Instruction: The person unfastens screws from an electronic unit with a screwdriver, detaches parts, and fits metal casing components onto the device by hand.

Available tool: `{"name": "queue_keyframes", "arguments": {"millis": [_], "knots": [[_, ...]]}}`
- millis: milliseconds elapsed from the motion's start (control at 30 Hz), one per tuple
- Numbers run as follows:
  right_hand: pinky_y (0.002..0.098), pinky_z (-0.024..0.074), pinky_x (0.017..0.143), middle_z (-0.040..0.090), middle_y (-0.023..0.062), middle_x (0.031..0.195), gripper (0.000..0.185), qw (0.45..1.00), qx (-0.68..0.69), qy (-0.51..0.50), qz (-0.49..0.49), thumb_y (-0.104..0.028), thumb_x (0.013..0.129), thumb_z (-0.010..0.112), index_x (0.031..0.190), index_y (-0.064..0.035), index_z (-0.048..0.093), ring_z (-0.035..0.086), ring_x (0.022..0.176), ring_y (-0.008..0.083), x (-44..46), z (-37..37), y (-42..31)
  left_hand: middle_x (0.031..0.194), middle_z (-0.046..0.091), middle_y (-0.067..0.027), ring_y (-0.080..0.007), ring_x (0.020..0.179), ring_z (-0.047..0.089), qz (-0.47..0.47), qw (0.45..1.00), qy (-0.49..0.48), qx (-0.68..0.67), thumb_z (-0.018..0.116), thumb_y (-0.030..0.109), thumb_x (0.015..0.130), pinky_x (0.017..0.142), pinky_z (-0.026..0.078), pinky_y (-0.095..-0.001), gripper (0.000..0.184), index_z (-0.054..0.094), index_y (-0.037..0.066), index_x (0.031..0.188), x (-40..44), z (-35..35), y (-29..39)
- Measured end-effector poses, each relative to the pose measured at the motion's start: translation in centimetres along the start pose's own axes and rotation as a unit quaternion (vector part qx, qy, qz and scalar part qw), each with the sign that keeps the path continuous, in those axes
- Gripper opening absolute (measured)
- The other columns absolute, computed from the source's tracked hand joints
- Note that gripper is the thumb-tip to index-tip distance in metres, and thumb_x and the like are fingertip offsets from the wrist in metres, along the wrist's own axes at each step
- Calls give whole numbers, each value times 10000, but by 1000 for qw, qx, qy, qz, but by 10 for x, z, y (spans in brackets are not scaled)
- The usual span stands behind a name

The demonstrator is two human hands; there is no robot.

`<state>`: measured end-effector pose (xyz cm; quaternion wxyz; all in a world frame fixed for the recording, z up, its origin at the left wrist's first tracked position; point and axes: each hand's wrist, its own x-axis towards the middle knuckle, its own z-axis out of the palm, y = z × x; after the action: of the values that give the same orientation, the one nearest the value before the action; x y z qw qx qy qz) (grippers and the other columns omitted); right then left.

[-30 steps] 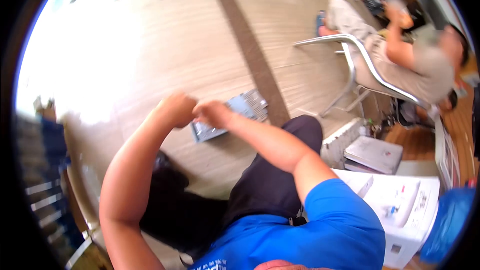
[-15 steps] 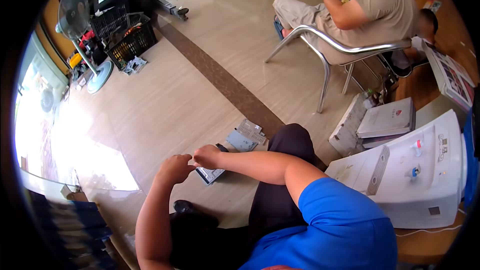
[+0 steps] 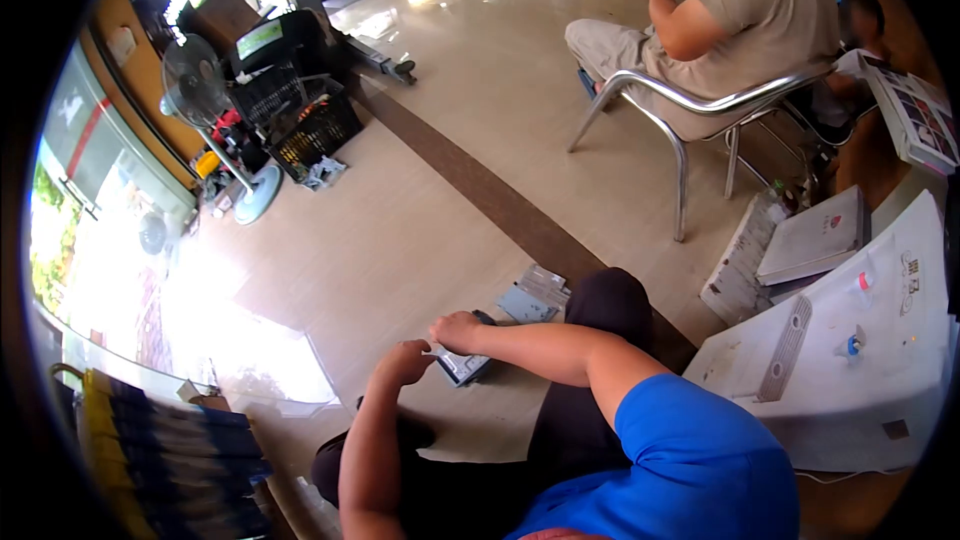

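Observation:
My left hand (image 3: 404, 362) and my right hand (image 3: 457, 331) meet fingertip to fingertip in front of my knees, both with curled fingers. Whatever lies between the fingers is hidden or too small to name. Just below and behind them, a flat grey-silver device with a dark edge (image 3: 466, 370) rests on the floor, partly covered by my right hand. A thin bluish metal plate (image 3: 526, 305) and a lighter slotted piece (image 3: 546, 283) lie on the floor farther off, beside my knee.
A white water dispenser (image 3: 800, 380) lies to my right, near a white box (image 3: 815, 240). Another person (image 3: 760, 15) sits in a metal-framed chair (image 3: 680, 165), holding a packet. A fan (image 3: 257, 195) and black crates (image 3: 315, 135) stand at left, with stacked blue-yellow boxes (image 3: 170, 450) nearer.
The view has shifted, so the scene sits farther right and lower. My hands stay together, fingertips touching, above the grey device.

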<state>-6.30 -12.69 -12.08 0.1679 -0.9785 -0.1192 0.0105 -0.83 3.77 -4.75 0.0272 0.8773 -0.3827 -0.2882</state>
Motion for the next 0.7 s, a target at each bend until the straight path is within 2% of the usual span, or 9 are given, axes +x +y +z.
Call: {"name": "queue_keyframes", "arguments": {"millis": [67, 167, 200, 267, 433, 600, 700], "knots": [[451, 552, 739, 686, 189, 932, 231, 1000, 3, -8, -1, -225, 872, 519, 933, -58, 666, 684, 880, 343, 0, -6, -4, 1107, 659, -194, -361, 1055, 613, -34, 998, -2, -50, 613, 335, 875, 911, 484, -443, 365, 667, 75, 1126, 6, 9, -14], [451, 555, 751, 699, 184, 904, 262, 999, 4, -45, 12, -270, 886, 545, 932, -58, 692, 688, 882, 343, 0, -14, -11, 1061, 672, -212, -372, 998, 639, -58, 962, 118, -240, 605, 300, 862, 881, 503, -431, 364, 671, 49, 1117, 16, 53, -25], [451, 555, 751, 699, 184, 904, 262, 999, -2, -42, 6, -270, 886, 545, 932, -58, 692, 688, 882, 343, 3, -8, -11, 1076, 666, -211, -384, 1022, 624, -80, 960, 146, -223, 631, 293, 854, 895, 496, -436, 355, 670, 56, 1116, 24, 72, -26], [452, 556, 744, 700, 179, 889, 269, 999, -6, -37, 5, -287, 895, 546, 933, -63, 691, 690, 872, 340, 8, 3, -8, 1096, 652, -205, -395, 1050, 604, -100, 975, 171, -101, 659, 286, 841, 913, 488, -441, 347, 669, 73, 1113, 16, 71, -8], [457, 550, 744, 695, 170, 907, 288, 998, -6, -57, -5, -338, 909, 537, 909, -90, 683, 685, 871, 330, 3, -10, -13, 1124, 632, -217, -397, 1066, 591, -117, 968, 168, -146, 670, 292, 831, 919, 483, -452, 347, 664, 89, 1112, 33, 79, -26], [454, 530, 770, 690, 163, 899, 297, 998, 24, -63, -7, -358, 907, 547, 927, -89, 671, 668, 883, 344, 4, -4, -10, 1058, 655, -238, -404, 1029, 606, -97, 985, 100, -101, 688, 343, 806, 889, 485, -475, 380, 673, 65, 1063, 50, 104, -33], [452, 521, 782, 689, 161, 898, 287, 996, 44, -72, 3, -359, 899, 568, 930, -93, 671, 660, 903, 346, 4, 1, -12, 1007, 659, -246, -414, 974, 619, -85, 981, 111, -135, 677, 368, 804, 842, 505, -476, 385, 677, 47, 1018, 51, 110, -37]]}}
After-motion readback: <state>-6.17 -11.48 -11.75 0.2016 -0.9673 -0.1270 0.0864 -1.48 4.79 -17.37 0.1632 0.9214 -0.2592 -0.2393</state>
